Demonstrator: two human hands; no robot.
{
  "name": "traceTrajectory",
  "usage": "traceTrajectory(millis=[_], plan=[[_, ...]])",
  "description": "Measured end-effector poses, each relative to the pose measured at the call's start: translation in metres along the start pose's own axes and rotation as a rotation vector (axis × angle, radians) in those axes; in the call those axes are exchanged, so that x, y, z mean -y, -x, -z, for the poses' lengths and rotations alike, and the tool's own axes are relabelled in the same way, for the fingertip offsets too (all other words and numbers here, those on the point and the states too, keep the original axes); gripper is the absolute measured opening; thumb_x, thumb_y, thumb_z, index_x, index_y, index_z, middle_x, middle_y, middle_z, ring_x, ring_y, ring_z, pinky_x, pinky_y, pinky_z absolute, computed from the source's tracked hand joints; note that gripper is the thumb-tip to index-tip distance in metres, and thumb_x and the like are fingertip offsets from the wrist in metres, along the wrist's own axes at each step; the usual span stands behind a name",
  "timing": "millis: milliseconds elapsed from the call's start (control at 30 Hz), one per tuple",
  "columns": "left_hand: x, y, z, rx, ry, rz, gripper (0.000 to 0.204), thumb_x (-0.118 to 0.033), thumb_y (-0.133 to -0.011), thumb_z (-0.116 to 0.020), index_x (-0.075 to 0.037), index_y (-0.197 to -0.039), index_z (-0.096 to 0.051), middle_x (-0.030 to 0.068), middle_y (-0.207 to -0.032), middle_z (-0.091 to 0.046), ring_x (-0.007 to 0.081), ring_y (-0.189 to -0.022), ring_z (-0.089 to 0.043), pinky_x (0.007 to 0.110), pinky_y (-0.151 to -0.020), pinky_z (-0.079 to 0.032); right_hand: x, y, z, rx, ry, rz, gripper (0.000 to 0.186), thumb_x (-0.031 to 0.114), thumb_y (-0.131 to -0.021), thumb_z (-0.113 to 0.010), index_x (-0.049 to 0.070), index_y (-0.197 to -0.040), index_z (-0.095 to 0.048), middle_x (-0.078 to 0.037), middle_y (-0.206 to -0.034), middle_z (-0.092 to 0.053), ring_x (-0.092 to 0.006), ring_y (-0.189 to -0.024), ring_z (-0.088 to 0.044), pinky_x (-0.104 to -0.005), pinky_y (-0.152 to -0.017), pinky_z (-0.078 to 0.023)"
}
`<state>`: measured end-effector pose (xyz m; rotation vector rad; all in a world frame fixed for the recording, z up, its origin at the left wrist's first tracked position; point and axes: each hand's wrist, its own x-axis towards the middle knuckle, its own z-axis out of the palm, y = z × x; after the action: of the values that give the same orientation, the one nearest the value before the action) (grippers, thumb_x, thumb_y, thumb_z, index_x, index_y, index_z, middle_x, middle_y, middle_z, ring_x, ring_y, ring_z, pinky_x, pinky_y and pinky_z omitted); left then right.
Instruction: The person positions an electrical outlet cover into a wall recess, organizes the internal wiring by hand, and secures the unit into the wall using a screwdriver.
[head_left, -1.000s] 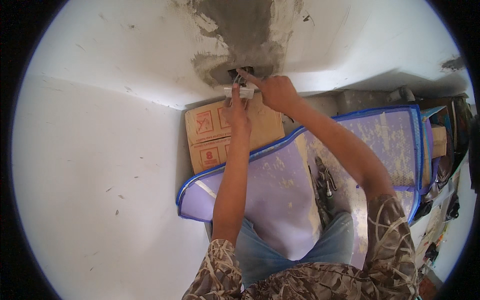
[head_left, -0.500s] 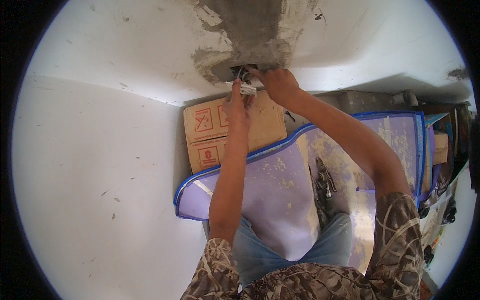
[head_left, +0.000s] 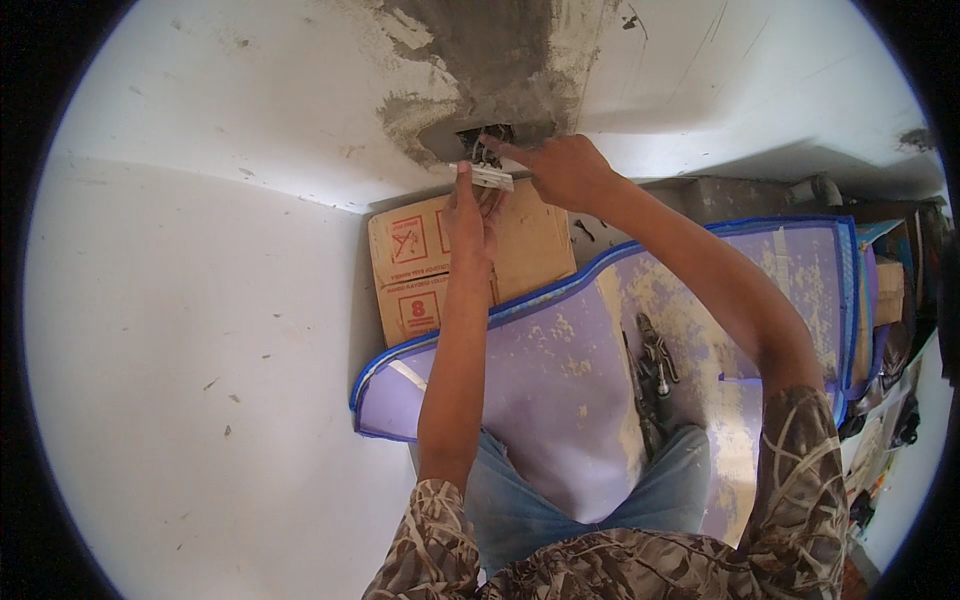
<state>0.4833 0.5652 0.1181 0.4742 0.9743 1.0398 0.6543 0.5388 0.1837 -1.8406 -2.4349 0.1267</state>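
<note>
Purple mat (head_left: pixel 540 390), tools (head_left: pixel 655 362) and box (head_left: pixel 535 235) crowded below the wall hole (head_left: pixel 467 142). Near it, the left hand's (head_left: pixel 469 220) grip held a white plate (head_left: pixel 492 178); whether the right hand's (head_left: pixel 572 175) grip had the dim wires (head_left: pixel 478 152), I couldn't tell.

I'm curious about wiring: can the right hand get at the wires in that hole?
Probably yes: the right hand has a finger by the wires, and the white plate appears below the hole, not across it.
</note>
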Motion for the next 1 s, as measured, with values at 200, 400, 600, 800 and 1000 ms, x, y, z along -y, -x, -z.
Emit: traceTrajectory(millis=[200,400,600,800,1000], plan=[[-0.003,0.001,0.0,-0.052,-0.052,0.002,0.054,-0.043,-0.088,-0.069,0.003,-0.113,-0.057,0.0104,-0.107,-0.061,0.0204,-0.096,-0.063,0.029,-0.077,-0.057,0.008,0.003,0.0,0.059,-0.039,-0.055,0.084,0.01,-0.08,-0.058,0.029,-0.154,-0.021,-0.013,-0.063,-0.061,-0.0305,-0.056,-0.062,-0.0408,-0.056,-0.052],[-0.001,0.01,-0.001,-0.06,-0.021,-0.054,0.051,-0.04,-0.093,-0.065,0.003,-0.12,-0.056,0.0115,-0.113,-0.059,0.0215,-0.097,-0.063,0.03,-0.079,-0.057,-0.004,-0.004,-0.018,0.021,-0.136,-0.035,0.089,0.007,-0.079,-0.058,0.032,-0.154,-0.018,-0.016,-0.068,-0.063,-0.0329,-0.064,-0.064,-0.0429,-0.063,-0.054],[-0.001,0.014,-0.006,-0.057,-0.007,-0.055,0.058,-0.043,-0.092,-0.064,0.004,-0.124,-0.052,0.0133,-0.113,-0.058,0.0232,-0.1,-0.062,0.032,-0.08,-0.058,-0.002,-0.014,-0.021,0.072,-0.118,-0.089,0.086,0.007,-0.08,-0.059,0.03,-0.153,-0.021,-0.015,-0.07,-0.064,-0.0327,-0.069,-0.066,-0.0437,-0.066,-0.054],[-0.007,0.008,-0.009,-0.006,-0.03,0.048,0.071,-0.05,-0.089,-0.066,0.002,-0.132,-0.044,0.017,-0.12,-0.053,0.0266,-0.104,-0.059,0.035,-0.085,-0.055,-0.002,-0.011,0.001,0.078,-0.035,-0.057,0.083,0.008,-0.079,-0.062,0.026,-0.152,-0.027,-0.016,-0.073,-0.065,-0.0298,-0.07,-0.067,-0.0412,-0.064,-0.054],[-0.001,-0.007,-0.005,-0.077,-0.04,0.023,0.056,-0.042,-0.086,-0.072,0.002,-0.115,-0.055,0.0121,-0.105,-0.059,0.0215,-0.089,-0.063,0.032,-0.072,-0.058,0.002,-0.013,0.006,0.058,-0.028,-0.037,0.085,0.008,-0.078,-0.066,0.024,-0.152,-0.027,-0.015,-0.075,-0.065,-0.0296,-0.072,-0.067,-0.0405,-0.067,-0.055]])
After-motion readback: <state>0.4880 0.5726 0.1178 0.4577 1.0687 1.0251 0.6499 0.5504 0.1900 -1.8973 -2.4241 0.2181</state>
